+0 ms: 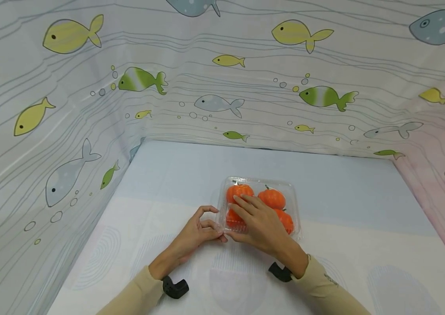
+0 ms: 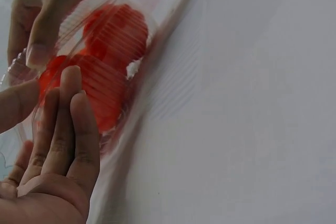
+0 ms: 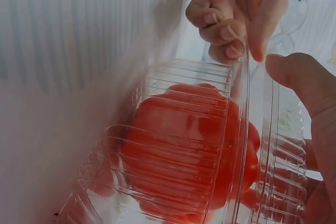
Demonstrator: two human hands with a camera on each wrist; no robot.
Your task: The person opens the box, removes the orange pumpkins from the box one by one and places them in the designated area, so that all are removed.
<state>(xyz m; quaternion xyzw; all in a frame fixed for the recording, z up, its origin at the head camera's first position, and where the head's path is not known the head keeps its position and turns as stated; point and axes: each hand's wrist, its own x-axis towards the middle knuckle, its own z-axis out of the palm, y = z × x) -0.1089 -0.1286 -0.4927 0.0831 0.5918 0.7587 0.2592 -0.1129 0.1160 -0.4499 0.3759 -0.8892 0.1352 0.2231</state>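
Note:
A clear hinged plastic box sits on the table with several orange-red, ribbed, pumpkin-shaped fruits inside. At its near left corner my left hand pinches the rim with thumb and fingertips. My right hand lies across the lid, fingers spread over the top and thumb at the front edge, covering part of the fruits. In the right wrist view the thumb meets the lid's rim beside the left fingertips. A narrow gap shows there between the lid's rim and the base's rim.
The table has a pale blue far part and a white, patterned near part. Fish-printed curtains enclose it at the back and both sides. Black wrist mounts sit under both sleeves.

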